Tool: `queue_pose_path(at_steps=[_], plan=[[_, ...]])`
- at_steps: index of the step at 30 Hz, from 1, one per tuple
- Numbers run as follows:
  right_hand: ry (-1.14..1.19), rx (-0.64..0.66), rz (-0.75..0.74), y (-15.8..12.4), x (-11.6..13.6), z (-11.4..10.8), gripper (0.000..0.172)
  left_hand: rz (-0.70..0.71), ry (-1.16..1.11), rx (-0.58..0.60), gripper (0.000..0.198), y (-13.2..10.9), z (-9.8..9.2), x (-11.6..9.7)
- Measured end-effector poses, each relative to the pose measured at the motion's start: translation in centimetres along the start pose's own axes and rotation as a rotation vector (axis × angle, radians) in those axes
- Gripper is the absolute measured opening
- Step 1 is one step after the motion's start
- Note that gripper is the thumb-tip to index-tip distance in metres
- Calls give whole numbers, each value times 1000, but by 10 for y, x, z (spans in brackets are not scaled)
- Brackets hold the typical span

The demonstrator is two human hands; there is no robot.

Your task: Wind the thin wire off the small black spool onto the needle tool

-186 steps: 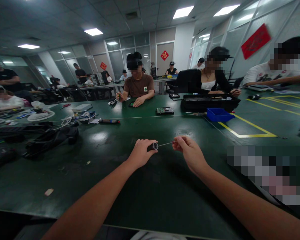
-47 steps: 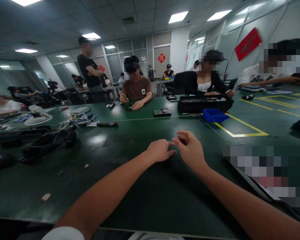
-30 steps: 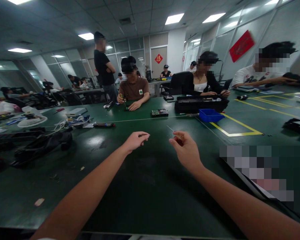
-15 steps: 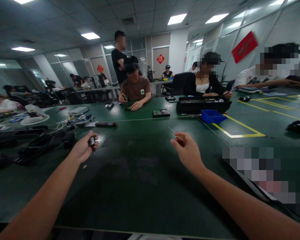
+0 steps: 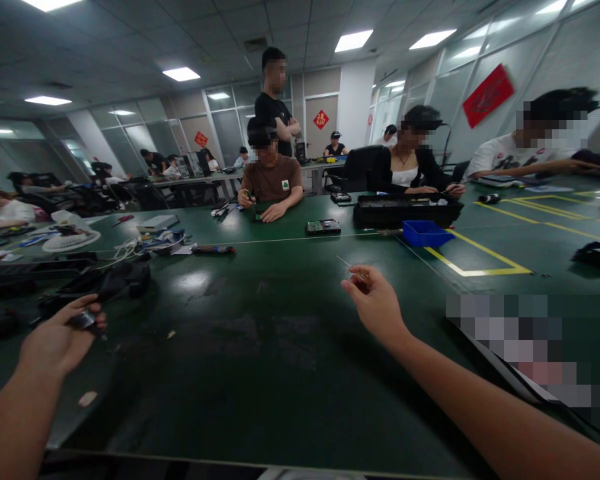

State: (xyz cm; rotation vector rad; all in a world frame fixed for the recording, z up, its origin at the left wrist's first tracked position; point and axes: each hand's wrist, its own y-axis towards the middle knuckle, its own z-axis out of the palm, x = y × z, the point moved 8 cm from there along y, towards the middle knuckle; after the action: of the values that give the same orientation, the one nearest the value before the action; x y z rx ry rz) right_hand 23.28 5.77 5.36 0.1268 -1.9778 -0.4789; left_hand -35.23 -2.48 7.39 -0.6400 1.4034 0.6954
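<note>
Low on the left, my left hand [image 5: 55,350] is closed round a small silver cylindrical part [image 5: 84,320] with a dark end. Behind this hand, a black plastic housing [image 5: 123,280] lies on the green table. My right hand [image 5: 380,303], right of centre above the tabletop, pinches a thin metal rod [image 5: 343,260] that points up and left. Whatever end of the rod sits inside the fingers is hidden, so its kind cannot be told.
Ahead lie a dark pen-like tool [image 5: 213,249], a hard drive [image 5: 323,227], a blue bin [image 5: 427,235] and a long black case [image 5: 405,213]. A brown-sleeved co-worker [image 5: 275,183] sits opposite. Cables [image 5: 127,250] and a white round part [image 5: 70,241] are at left.
My left hand has moved left and towards me with the silver part in it. My right hand stays in place. A standing person in the background has shifted right.
</note>
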Motion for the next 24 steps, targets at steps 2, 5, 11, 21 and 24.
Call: queue_pose_path(at_steps=[2, 5, 11, 21, 24], plan=[[-7, 1, -4, 0, 1, 0, 28, 26, -28, 0, 26, 4, -17, -2], [-14, 1, -8, 1, -1, 1, 29, -39, 41, -152, 28, 11, -47, 3], [18, -18, -15, 3, -7, 3, 29, -68, 135, -166, 29, 11, -60, 3], [2, 0, 3, 2, -2, 1, 29, -119, 173, -190, 24, 4, -59, 1], [2, 6, -1, 2, -3, 2, 30, -105, 200, -173, 23, 4, -56, -1]])
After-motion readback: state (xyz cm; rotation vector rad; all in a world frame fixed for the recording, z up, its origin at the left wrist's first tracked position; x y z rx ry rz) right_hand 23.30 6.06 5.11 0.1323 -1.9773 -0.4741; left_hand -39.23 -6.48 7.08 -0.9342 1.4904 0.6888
